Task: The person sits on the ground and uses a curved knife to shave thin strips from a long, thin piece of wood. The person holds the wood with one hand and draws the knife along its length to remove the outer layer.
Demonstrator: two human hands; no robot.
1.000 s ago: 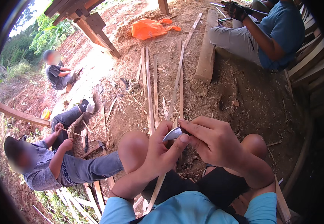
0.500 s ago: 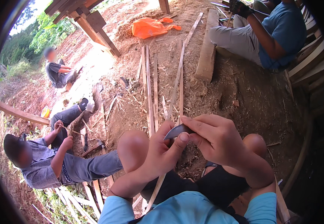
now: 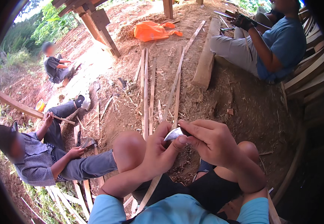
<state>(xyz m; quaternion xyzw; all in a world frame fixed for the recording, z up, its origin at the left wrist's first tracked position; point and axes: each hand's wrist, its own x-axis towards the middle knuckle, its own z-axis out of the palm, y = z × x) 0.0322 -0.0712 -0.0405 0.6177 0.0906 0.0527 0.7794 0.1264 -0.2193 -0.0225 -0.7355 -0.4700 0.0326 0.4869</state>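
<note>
Between my two hands is a short, curved metal blade (image 3: 174, 133), its broad face catching bright light; any handle is hidden. My right hand (image 3: 211, 140) pinches the blade's right end between thumb and fingers. Curled around its left part, my left hand (image 3: 159, 149) has the thumb along the lower edge and the fingers beyond it. A pale wooden strip (image 3: 149, 194) runs up between my legs and passes under my left wrist. Whether my left fingers also hold this strip, I cannot tell.
Long wooden strips (image 3: 146, 93) lie on the shaving-strewn ground ahead, near an orange plastic bag (image 3: 152, 31) and a thick plank (image 3: 206, 56). A person at left (image 3: 35, 153) holds a thin stick, with a hatchet (image 3: 90, 143) close by. Others sit at far left and upper right.
The blade has tilted, turning from dark to brightly lit, while both hands keep their grip. The person at left has lowered one hand towards the hatchet and raised the stick in the other.
</note>
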